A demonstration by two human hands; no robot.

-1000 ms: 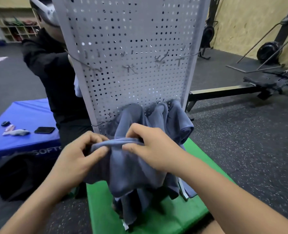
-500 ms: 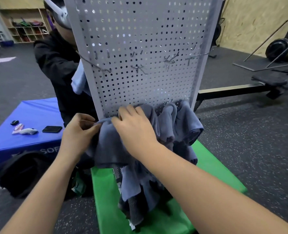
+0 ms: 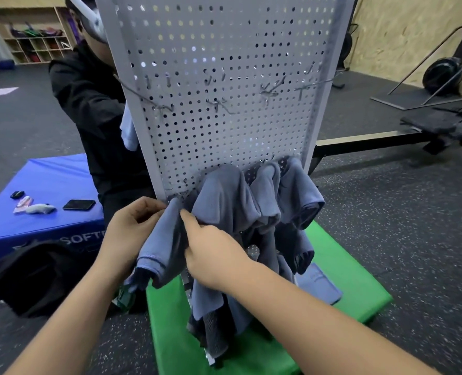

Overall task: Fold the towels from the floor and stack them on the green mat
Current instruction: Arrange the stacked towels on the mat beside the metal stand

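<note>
Right hand (image 3: pixel 213 247) lower, partly behind towel (image 3: pixel 165 239)

Blue-grey towels (image 3: pixel 224 201): bunched, hanging at frame centre, lower ends draping onto green mat (image 3: pixel 359 288). Mat flat on floor, lower centre-right; flat towel (image 3: pixel 319 285) lying on it.

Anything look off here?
Yes. The blue-grey towels hang bunched from hooks low on the pegboard, which stands on the green mat; they are not folded or stacked. Only one flat towel lies on the mat. The left hand and right hand grip the leftmost hanging towel.
</note>
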